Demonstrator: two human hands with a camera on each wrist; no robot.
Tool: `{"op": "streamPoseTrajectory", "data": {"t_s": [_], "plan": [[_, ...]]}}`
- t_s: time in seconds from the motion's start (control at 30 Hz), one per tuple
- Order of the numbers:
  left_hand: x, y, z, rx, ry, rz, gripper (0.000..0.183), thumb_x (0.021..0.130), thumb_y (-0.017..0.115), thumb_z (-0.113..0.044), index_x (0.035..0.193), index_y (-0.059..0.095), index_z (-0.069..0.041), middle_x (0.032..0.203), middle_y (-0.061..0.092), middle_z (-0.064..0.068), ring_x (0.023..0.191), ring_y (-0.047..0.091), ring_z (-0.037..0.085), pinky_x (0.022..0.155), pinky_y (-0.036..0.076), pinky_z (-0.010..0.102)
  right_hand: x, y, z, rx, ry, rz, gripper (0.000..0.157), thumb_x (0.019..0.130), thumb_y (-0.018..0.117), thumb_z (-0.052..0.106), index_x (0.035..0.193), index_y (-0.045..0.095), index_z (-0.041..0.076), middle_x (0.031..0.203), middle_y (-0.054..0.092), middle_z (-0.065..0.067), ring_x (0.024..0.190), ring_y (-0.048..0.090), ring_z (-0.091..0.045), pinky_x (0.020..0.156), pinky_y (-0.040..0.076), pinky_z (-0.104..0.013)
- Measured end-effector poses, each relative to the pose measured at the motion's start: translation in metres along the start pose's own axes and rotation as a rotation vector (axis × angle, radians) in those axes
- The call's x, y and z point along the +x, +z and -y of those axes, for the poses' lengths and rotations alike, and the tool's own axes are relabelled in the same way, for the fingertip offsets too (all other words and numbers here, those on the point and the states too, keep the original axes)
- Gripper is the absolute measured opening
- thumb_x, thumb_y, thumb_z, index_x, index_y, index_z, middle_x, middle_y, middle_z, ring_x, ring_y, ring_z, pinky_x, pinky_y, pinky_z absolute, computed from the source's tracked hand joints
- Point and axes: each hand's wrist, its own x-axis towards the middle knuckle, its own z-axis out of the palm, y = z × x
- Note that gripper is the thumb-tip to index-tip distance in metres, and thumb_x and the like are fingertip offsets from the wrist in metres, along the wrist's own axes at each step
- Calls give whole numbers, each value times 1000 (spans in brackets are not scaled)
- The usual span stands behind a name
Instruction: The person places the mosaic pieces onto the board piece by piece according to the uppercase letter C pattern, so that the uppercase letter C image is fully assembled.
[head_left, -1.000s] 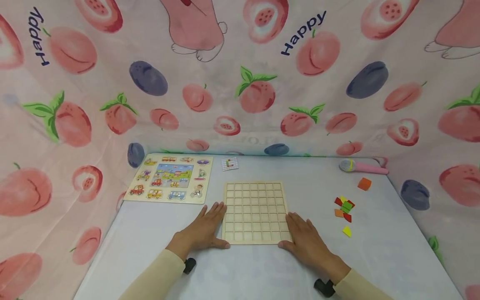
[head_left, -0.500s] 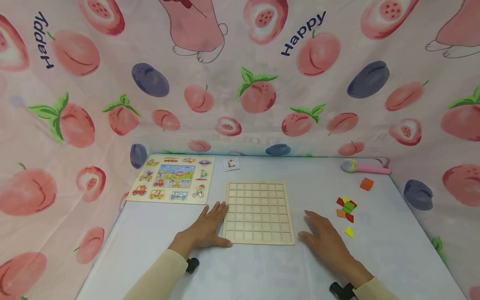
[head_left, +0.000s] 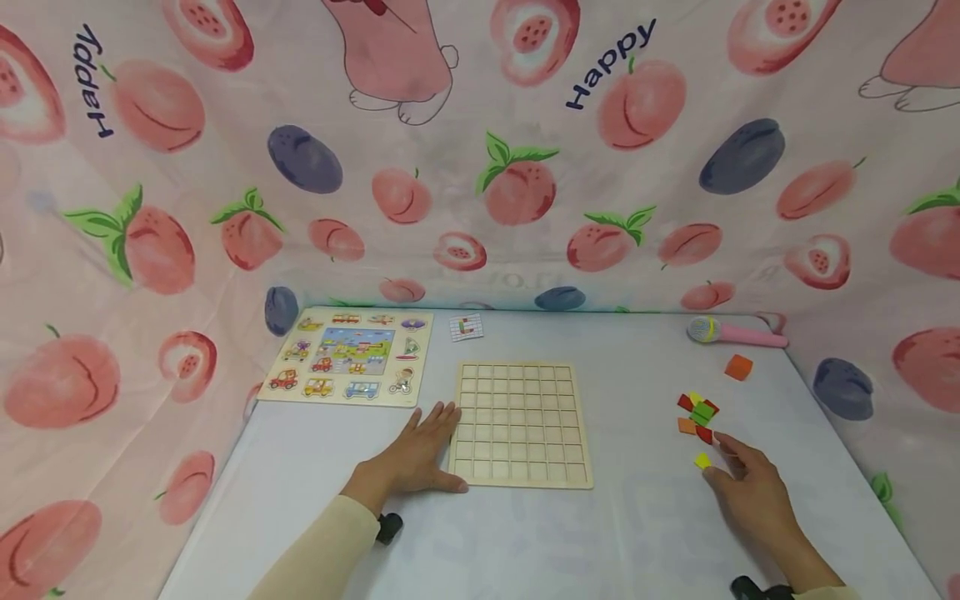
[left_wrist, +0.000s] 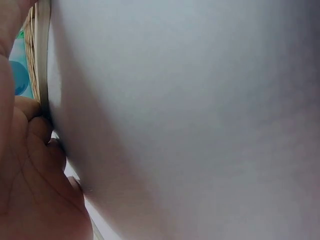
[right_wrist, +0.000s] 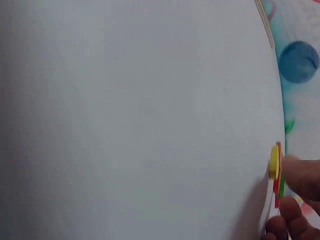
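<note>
A square wooden grid board (head_left: 522, 425) lies on the table in front of me. My left hand (head_left: 408, 457) rests at its left edge, fingers extended and thumb near the lower left corner. In the left wrist view, the fingers of the left hand (left_wrist: 37, 165) touch the board's side (left_wrist: 43, 55). My right hand (head_left: 757, 492) is at the small coloured pieces on the right, thumb and forefinger apart. Its thumb tip is at a yellow piece (head_left: 702, 460), partly covering it, and the forefinger is beside a red piece (head_left: 704, 434). The right wrist view shows the yellow piece (right_wrist: 273, 162) near the fingers.
Green pieces (head_left: 702, 412) lie among red, yellow and orange ones. An orange block (head_left: 738, 367) and a pink toy microphone (head_left: 738, 333) are behind them. A vehicle picture puzzle (head_left: 345, 354) lies at the back left, with a small card (head_left: 466, 327) beside it.
My right hand has left the board's right edge and moved right to the coloured pieces. My left hand has stayed at the board's left edge. The view has shifted slightly.
</note>
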Motion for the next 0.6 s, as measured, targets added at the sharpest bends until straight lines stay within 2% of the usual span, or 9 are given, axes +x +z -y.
{"op": "streamPoseTrajectory", "data": {"t_s": [0.1, 0.17, 0.27, 0.4, 0.6], "plan": [[-1, 0, -1, 10, -10, 8, 125, 79, 86, -63, 169, 20, -8, 178, 13, 7, 166, 5, 26, 136, 1, 53, 5, -5, -6, -42, -14, 69, 62, 100, 64, 9, 156, 42, -5, 153, 41, -37, 140, 37, -57, 113, 38, -74], [-1, 0, -1, 10, -9, 5, 124, 79, 86, -63, 169, 20, -8, 178, 14, 7, 166, 6, 26, 136, 2, 53, 7, -6, -7, -57, -35, 85, 57, 100, 64, 8, 153, 47, -5, 153, 41, -37, 141, 35, -59, 113, 35, -76], [-2, 0, 0, 6, -7, 1, 124, 79, 86, -63, 169, 20, -8, 178, 13, 7, 166, 6, 26, 136, 1, 53, 8, -3, -7, -91, -80, 59, 49, 99, 67, 9, 145, 57, -6, 147, 47, -38, 136, 39, -59, 109, 36, -76], [-2, 0, 0, 0, -10, 3, 124, 79, 86, -63, 170, 19, -9, 178, 13, 5, 166, 4, 25, 136, -1, 51, 10, 5, -2, -127, -98, 4, 45, 97, 74, 16, 135, 64, -6, 137, 56, -36, 127, 46, -56, 102, 42, -73], [-2, 0, -2, 3, -16, 11, 123, 81, 85, -62, 170, 18, -10, 179, 12, 4, 166, 4, 23, 136, -1, 51, 12, 10, 4, -166, -119, 1, 49, 96, 75, 17, 139, 63, -1, 130, 61, -32, 117, 54, -51, 90, 50, -65]]}}
